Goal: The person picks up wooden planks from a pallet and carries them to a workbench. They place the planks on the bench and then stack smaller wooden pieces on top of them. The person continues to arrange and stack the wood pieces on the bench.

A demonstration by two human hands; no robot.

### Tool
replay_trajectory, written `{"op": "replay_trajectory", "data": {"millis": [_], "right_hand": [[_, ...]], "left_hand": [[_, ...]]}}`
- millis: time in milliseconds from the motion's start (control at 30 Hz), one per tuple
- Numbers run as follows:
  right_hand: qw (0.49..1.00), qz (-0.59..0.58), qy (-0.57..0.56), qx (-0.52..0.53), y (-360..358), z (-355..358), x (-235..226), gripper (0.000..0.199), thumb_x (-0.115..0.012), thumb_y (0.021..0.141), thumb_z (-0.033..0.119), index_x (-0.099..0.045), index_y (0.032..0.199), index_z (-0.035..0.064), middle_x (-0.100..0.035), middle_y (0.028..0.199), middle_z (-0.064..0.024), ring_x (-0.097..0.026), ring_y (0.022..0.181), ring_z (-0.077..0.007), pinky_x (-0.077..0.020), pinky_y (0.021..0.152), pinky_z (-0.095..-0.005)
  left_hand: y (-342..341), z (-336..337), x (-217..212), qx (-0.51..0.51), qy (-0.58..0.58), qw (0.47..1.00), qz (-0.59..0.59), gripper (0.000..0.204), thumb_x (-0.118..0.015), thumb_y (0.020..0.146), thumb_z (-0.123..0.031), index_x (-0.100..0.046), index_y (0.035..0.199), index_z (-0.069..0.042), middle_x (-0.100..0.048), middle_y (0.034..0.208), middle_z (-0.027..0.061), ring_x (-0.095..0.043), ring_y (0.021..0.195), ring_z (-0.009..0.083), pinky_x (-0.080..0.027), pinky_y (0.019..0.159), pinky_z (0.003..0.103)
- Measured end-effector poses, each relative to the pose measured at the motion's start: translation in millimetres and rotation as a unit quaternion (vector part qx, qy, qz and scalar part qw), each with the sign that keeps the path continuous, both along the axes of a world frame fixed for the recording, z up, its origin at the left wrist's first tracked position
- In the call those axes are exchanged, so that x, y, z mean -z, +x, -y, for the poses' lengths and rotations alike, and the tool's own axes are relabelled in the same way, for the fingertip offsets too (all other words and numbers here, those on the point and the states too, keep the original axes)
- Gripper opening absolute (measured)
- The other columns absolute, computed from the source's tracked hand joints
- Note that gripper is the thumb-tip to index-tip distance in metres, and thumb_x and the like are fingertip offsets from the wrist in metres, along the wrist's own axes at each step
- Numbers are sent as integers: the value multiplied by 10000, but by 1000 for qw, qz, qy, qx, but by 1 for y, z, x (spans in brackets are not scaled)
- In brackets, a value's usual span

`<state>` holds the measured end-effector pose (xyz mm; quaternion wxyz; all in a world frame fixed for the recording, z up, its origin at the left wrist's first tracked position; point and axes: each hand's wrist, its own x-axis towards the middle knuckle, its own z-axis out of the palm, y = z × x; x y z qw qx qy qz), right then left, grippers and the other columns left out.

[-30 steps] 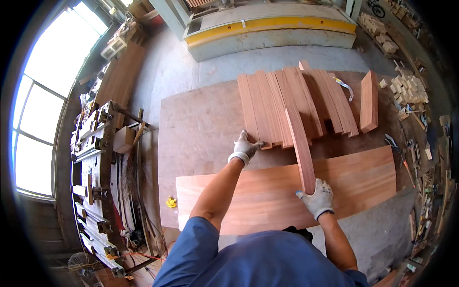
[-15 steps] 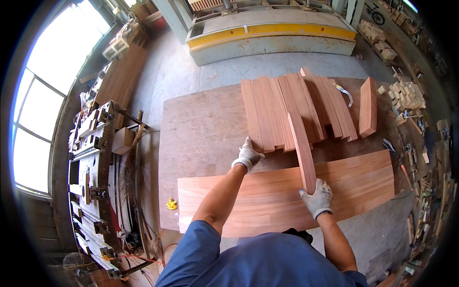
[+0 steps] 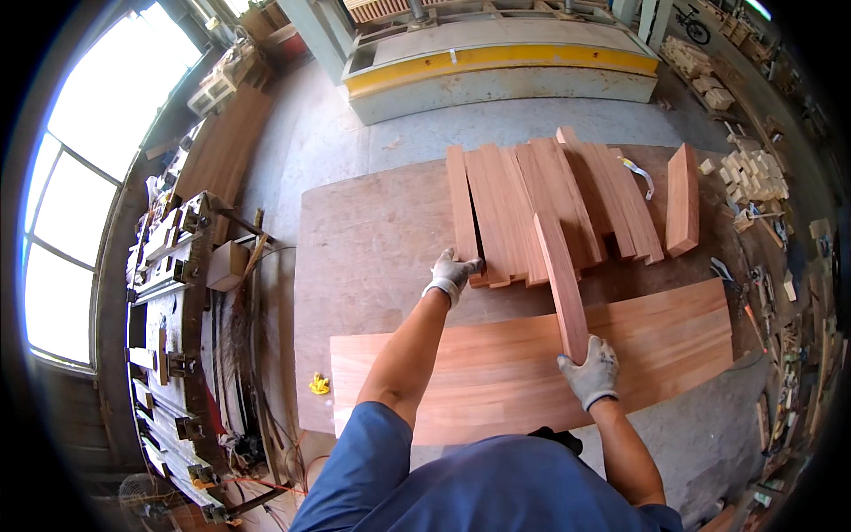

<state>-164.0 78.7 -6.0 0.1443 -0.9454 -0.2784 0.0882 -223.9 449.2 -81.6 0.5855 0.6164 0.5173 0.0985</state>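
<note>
We've most strips [image 3: 496, 208] rowed upper ctr, L hand [image 3: 448, 271] pinching the gapped end strip [image 3: 461, 204], R hand [image 3: 593, 372] gripping a loose strip [image 3: 559, 288] (unplaced yet).

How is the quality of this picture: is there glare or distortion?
Head view: the window at left is washed out white, the edges of the wide board look bowed, the corners go black, while the left hand and right hand appear fairly sharp.

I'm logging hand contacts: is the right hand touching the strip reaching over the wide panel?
Touching. The head view shows the gloved right hand gripping the near end of the wooden strip, thumb at its left.
</note>
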Motion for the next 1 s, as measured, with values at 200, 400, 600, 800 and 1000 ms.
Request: {"op": "replay_trajectory", "data": {"millis": [200, 400, 600, 800, 1000], "right_hand": [[999, -40, -1, 6, 1, -4, -9, 673, -824, 740, 456, -576, 1184, 14, -631, 1169, -245, -607, 1102, -420, -494, 962, -512], [999, -41, -10, 6, 5, -4, -4, 774, -836, 737, 494, -561, 1261, -4, -632, 1199, -243, -604, 1127, -419, -483, 989, -503], [998, -37, 57, 3, 5, -5, 1, 519, -831, 741, 352, -604, 1055, 6, -639, 1052, -240, -617, 1035, -425, -495, 927, -514], [991, -39, 105, -74, 15, 22, -24, 438, -818, 730, 253, -590, 1016, 10, -622, 1007, -217, -608, 980, -428, -494, 873, -513], [981, -92, 63, -161, 1, 55, -43, 473, -798, 754, 277, -608, 1108, 25, -634, 1066, -205, -610, 1042, -408, -502, 923, -501]], "left_hand": [[-29, -16, -19, 32, -218, 967, 128, 406, -772, 904, -234, -629, 1246, -70, -717, 979, 36, -686, 876, 140, -510, 631, 314], [-90, 87, -72, 53, -243, 910, 331, 407, -792, 891, -201, -617, 1217, -30, -689, 977, 24, -652, 846, 143, -538, 736, 298], [-114, 174, -98, 29, -250, 910, 329, 403, -790, 897, -97, -619, 1246, 12, -717, 1124, 51, -675, 1011, 146, -556, 914, 325], [-108, 231, -67, 1, -293, 923, 248, 358, -796, 902, -98, -615, 1205, -44, -700, 1058, 38, -666, 910, 136, -576, 785, 297], [-96, 252, -55, -13, -324, 933, 159, 355, -742, 966, -343, -671, 1060, -8, -709, 899, 66, -684, 767, 149, -547, 625, 292]]}}
